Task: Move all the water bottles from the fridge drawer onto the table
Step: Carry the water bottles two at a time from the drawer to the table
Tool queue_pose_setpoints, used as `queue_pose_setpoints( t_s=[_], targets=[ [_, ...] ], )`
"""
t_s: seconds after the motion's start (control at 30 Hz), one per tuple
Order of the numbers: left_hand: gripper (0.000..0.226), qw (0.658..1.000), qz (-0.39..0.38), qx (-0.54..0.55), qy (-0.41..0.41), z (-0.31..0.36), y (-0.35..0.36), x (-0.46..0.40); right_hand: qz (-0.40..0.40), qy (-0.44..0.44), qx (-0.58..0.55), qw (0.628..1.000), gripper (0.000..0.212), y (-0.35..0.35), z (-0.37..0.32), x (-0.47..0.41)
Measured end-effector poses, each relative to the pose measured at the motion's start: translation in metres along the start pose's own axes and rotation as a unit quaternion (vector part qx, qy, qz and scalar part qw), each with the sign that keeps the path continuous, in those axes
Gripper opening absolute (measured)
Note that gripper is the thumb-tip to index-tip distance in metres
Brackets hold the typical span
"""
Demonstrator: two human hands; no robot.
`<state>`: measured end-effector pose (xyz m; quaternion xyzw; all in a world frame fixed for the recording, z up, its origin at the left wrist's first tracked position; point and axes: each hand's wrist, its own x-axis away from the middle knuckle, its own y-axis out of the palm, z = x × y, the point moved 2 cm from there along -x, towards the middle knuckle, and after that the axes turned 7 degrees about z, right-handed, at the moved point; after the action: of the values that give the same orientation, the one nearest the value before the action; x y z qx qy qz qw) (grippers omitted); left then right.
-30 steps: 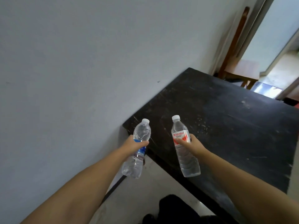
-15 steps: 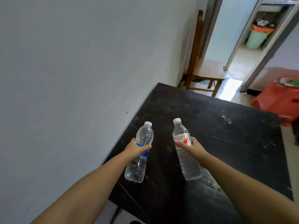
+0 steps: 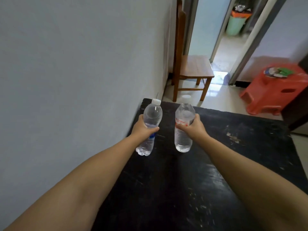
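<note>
I hold two clear water bottles over the black table [image 3: 216,164]. My left hand [image 3: 141,128] grips the blue-labelled bottle [image 3: 152,115] round its middle, close to the wall. My right hand [image 3: 194,125] grips the red-labelled bottle [image 3: 183,137] round its label. Both bottles have white caps and stand nearly upright, side by side, over the table's far left part. Whether their bases touch the tabletop I cannot tell. The fridge drawer is out of view.
A grey wall [image 3: 75,80] runs along the table's left edge. Beyond the far edge stand a wooden chair [image 3: 191,67] and a red plastic stool [image 3: 273,90]. A doorway with a green bin [image 3: 235,25] lies further back.
I have stepped up to the table and both arms have reached forward. The bottles moved from its near corner to above its far left part, and now stand more upright.
</note>
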<state>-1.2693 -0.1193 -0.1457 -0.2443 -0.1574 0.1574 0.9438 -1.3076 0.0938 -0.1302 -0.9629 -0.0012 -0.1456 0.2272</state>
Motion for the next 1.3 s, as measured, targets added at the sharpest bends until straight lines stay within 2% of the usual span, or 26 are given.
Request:
queue_pose_setpoints(
  t_s=[0.13,0.2,0.4,0.73,0.87,1.0,1.1,1.17,1.3],
  targets=[
    [0.061,0.995,0.041,0.001,0.088,0.019,0.003,-0.055,0.059,-0.044,-0.033,0.997,0.073,0.024,-0.018,-0.039],
    [0.061,0.992,0.069,0.022,0.105,0.019,0.003,-0.064,0.068,-0.059,-0.051,0.995,0.072,0.03,-0.02,-0.042],
    [0.069,0.977,0.149,0.149,0.012,-0.009,0.009,-0.092,0.085,-0.084,-0.064,0.991,0.08,0.045,-0.006,-0.061],
    [0.072,0.985,0.119,0.119,0.027,-0.016,0.007,-0.081,0.099,-0.067,-0.05,0.991,0.082,0.043,-0.002,-0.045],
    [0.076,0.991,0.088,0.103,0.008,-0.009,0.001,-0.074,0.056,-0.04,-0.044,0.997,0.089,0.038,-0.007,-0.044],
    [0.078,0.999,0.034,0.035,-0.008,0.001,-0.008,-0.054,0.003,0.064,-0.005,0.998,0.103,0.024,0.001,-0.033],
    [0.077,0.999,0.028,-0.016,-0.029,0.006,-0.016,-0.032,-0.004,0.126,0.065,0.99,0.102,0.009,0.006,-0.016],
    [0.076,0.997,0.048,-0.043,-0.051,0.007,-0.023,-0.015,-0.022,0.141,0.119,0.983,0.095,0.001,0.006,0.0],
    [0.066,0.991,0.045,-0.107,-0.067,-0.001,-0.028,0.037,-0.111,0.069,0.257,0.958,0.058,-0.003,0.007,0.038]
  ],
)
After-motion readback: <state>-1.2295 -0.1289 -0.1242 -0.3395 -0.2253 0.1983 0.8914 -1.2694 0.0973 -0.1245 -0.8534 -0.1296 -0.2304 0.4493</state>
